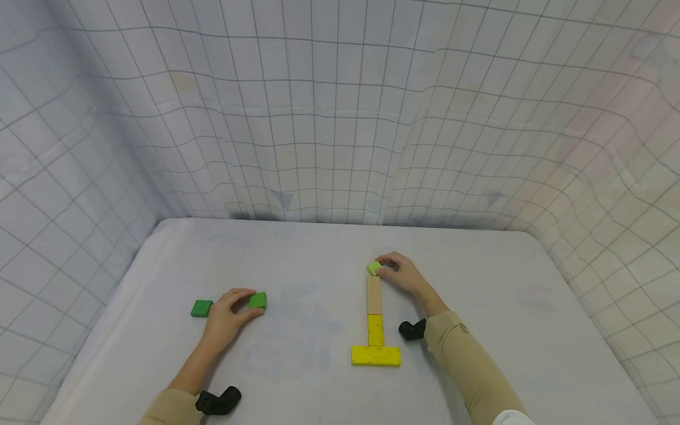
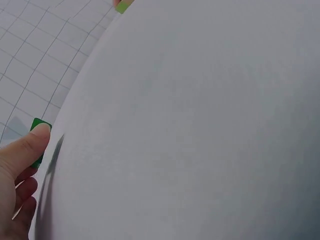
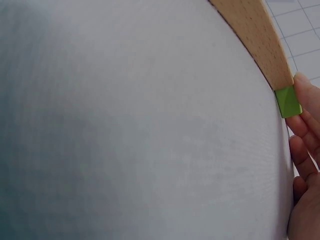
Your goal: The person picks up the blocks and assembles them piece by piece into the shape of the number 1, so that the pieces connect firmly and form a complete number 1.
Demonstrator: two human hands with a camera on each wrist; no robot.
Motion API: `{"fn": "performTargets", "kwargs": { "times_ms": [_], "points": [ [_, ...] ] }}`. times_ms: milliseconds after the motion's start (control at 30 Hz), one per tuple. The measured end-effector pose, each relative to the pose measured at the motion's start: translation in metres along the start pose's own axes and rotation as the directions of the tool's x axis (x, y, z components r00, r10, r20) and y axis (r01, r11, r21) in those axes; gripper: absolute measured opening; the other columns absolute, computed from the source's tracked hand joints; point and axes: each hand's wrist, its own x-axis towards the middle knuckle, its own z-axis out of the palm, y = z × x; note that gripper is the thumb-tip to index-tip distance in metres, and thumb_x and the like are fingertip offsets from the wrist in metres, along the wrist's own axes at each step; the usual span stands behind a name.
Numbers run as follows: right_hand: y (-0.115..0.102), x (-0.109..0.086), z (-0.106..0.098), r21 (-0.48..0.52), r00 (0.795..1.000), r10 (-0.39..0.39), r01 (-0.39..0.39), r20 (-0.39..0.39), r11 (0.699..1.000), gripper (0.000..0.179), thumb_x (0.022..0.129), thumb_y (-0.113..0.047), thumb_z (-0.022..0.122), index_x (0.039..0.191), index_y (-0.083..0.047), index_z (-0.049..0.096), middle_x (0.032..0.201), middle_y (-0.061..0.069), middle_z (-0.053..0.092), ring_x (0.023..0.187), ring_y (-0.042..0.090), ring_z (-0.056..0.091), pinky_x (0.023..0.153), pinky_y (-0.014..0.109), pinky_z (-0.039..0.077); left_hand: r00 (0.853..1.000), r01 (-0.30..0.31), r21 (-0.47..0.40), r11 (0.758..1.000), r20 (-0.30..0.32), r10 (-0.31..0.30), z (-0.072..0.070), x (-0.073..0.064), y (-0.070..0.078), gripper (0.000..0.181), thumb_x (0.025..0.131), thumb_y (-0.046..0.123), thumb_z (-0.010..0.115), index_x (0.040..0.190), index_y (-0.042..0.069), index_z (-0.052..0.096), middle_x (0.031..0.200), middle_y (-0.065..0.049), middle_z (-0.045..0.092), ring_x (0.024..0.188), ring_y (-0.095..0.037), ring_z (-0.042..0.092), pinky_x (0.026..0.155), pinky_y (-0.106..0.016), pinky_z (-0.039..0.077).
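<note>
On the left, my left hand (image 1: 224,321) pinches a green block (image 1: 258,300) between thumb and fingers. The left wrist view shows the thumb across that block's face. Farther right, my right hand (image 1: 405,276) pinches a small light green block (image 1: 373,268) at the far end of a row of blocks. In the right wrist view, the light green block (image 3: 288,102) sits against the end of a plain wooden block (image 3: 257,40). Nearer along the row come a yellow block (image 1: 375,329) and a longer yellow block (image 1: 376,356) lying crosswise, like an upside-down T.
A second green block (image 1: 201,308) lies just left of my left hand. The blocks lie on a white-covered table (image 1: 308,395). Grid-patterned curtains (image 1: 329,118) hang behind and at both sides. A black device is worn at each wrist.
</note>
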Motion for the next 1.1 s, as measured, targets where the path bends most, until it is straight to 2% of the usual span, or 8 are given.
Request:
{"fn": "performTargets", "kwargs": {
  "times_ms": [133,200,433,533,867,1100],
  "points": [
    [0.0,0.0,0.0,0.001,1.0,-0.013,0.013,-0.003,1.0,0.034,0.084,-0.02,0.067,0.112,-0.002,0.061,0.109,0.012,0.06,0.101,0.026,0.052,0.091,0.042,0.04,1.0,-0.017,-0.036,0.999,0.017,0.018,0.007,0.007,0.009,0.041,0.07,0.014,0.077,0.107,0.001,0.064,0.108,-0.013,0.061,0.107,-0.032,0.052,0.09,-0.04,0.042],
    [0.0,0.0,0.0,0.004,1.0,-0.005,0.005,-0.002,1.0,0.034,0.084,-0.02,0.067,0.112,-0.003,0.061,0.109,0.012,0.06,0.101,0.025,0.052,0.092,0.041,0.04,0.999,-0.026,-0.058,0.998,0.038,0.029,0.012,0.012,0.013,0.042,0.069,0.015,0.078,0.106,0.002,0.064,0.109,-0.013,0.06,0.108,-0.032,0.052,0.091,-0.046,0.04],
    [-0.002,0.001,0.0,0.002,1.0,-0.005,0.005,-0.005,1.0,0.034,0.083,-0.019,0.068,0.112,-0.003,0.061,0.11,0.011,0.06,0.101,0.025,0.052,0.091,0.041,0.041,0.992,-0.108,-0.092,0.99,0.059,0.114,0.033,0.034,0.029,0.041,0.066,0.015,0.08,0.103,0.004,0.065,0.105,-0.009,0.062,0.103,-0.028,0.055,0.09,-0.045,0.042],
    [-0.003,0.002,0.001,0.002,1.0,-0.005,0.005,-0.003,1.0,0.033,0.083,-0.019,0.068,0.112,-0.003,0.061,0.11,0.011,0.06,0.101,0.025,0.052,0.092,0.042,0.04,0.989,-0.124,-0.095,0.988,0.068,0.131,0.043,0.043,0.035,0.041,0.065,0.014,0.08,0.102,0.003,0.065,0.103,-0.009,0.063,0.101,-0.027,0.056,0.089,-0.044,0.043],
    [-0.003,0.002,0.001,-0.006,1.0,0.007,-0.007,0.003,1.0,0.033,0.084,-0.019,0.067,0.112,-0.004,0.061,0.111,0.011,0.06,0.102,0.025,0.052,0.092,0.042,0.04,0.986,-0.104,-0.103,0.989,0.123,0.117,0.072,0.066,0.053,0.039,0.067,0.012,0.079,0.102,0.001,0.066,0.103,-0.01,0.063,0.101,-0.028,0.056,0.089,-0.045,0.043],
    [-0.001,0.002,0.0,-0.005,1.0,0.019,-0.019,0.005,1.0,0.033,0.083,-0.02,0.067,0.112,-0.005,0.061,0.111,0.01,0.059,0.102,0.024,0.052,0.093,0.041,0.04,0.976,-0.07,-0.083,0.994,0.2,0.086,0.094,0.077,0.064,0.039,0.069,0.015,0.078,0.103,0.001,0.065,0.105,-0.01,0.063,0.104,-0.027,0.055,0.092,-0.042,0.042]
  ]
}}
